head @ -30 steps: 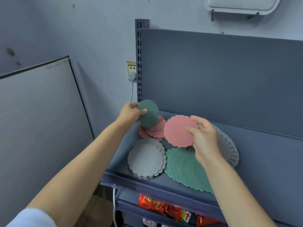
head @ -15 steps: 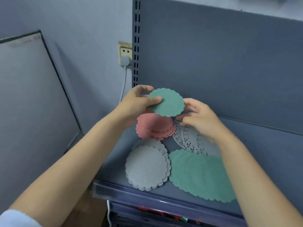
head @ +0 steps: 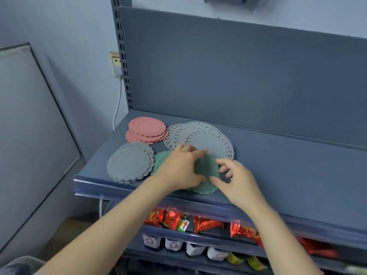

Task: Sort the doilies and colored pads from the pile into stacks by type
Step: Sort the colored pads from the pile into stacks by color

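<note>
Left hand [head: 178, 169] is curled round the left edge of a small green pad [head: 206, 167]. Right hand [head: 238, 181] is set at the pad's right edge with its fingers loosely bent; whether it pinches the pad cannot be told. The pad is held just above the green stack [head: 204, 190] on the shelf [head: 288, 175]. Behind the green stack the white lace doilies [head: 200, 139] are fanned; beside it to the left the grey stack [head: 130, 162] is set; further back on that side, the pink stack [head: 147, 130]. The pad is judged light, thin and limp, best taken at the scalloped rim from two sides. The doilies are judged easily torn and should be lifted flat. Counted: one pad in hand, four piles. At least three layers are seen in pink and in the doilies; grey and green are not resolved.
</note>
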A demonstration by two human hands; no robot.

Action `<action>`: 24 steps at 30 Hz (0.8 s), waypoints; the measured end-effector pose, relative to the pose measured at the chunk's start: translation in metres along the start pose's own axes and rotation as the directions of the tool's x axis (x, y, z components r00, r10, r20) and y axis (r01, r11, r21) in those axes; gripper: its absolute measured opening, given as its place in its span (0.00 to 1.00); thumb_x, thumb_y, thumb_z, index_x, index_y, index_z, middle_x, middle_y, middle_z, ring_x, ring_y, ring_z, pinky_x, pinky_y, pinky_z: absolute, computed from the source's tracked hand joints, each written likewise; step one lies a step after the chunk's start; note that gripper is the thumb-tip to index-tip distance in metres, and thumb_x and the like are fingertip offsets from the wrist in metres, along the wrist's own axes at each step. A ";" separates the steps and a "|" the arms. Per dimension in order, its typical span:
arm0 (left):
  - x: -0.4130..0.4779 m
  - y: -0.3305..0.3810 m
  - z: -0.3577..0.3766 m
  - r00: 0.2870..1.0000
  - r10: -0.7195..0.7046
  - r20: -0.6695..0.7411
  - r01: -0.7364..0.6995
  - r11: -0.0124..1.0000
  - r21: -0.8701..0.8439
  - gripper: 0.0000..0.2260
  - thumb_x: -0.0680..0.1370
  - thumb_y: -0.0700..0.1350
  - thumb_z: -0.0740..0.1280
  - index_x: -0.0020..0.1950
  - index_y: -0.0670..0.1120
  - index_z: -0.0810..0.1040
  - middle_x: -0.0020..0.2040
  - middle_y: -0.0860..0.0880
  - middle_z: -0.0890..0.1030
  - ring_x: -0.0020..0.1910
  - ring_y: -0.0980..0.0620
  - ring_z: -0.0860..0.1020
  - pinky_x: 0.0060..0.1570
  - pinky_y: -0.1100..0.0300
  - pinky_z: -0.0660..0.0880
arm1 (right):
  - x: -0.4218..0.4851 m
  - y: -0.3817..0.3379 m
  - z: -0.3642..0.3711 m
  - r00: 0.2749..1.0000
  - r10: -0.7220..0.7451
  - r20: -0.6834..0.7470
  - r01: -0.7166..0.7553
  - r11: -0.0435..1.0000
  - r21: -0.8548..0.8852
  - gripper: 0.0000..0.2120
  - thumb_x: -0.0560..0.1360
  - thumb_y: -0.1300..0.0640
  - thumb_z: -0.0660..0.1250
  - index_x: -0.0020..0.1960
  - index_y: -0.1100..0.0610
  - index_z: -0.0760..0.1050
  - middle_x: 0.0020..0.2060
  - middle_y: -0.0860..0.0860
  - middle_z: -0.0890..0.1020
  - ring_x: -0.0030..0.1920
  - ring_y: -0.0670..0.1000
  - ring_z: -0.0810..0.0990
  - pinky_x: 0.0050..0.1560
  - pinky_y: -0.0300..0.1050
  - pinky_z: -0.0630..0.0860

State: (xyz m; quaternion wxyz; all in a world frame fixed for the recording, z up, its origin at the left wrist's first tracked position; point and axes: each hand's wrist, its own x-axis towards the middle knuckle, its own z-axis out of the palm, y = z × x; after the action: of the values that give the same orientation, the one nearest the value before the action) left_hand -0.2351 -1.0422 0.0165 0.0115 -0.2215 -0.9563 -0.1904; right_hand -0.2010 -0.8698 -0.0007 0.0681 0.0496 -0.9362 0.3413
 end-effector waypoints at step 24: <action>0.042 0.094 0.023 0.926 0.369 0.081 -0.377 0.917 0.130 0.28 0.81 0.62 0.52 0.77 0.51 0.59 0.77 0.50 0.61 0.77 0.51 0.55 0.74 0.55 0.49 | -0.063 0.061 -0.088 0.962 0.170 -0.216 -0.223 0.942 -0.251 0.22 0.78 0.49 0.63 0.71 0.48 0.65 0.68 0.43 0.69 0.68 0.46 0.67 0.63 0.42 0.67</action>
State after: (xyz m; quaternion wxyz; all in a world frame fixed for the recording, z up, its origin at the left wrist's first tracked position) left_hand -0.2317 -0.9381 0.0337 0.0374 -0.4035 -0.9076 -0.1097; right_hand -0.1392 -0.7640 0.0173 0.1291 -0.0872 -0.9635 0.2175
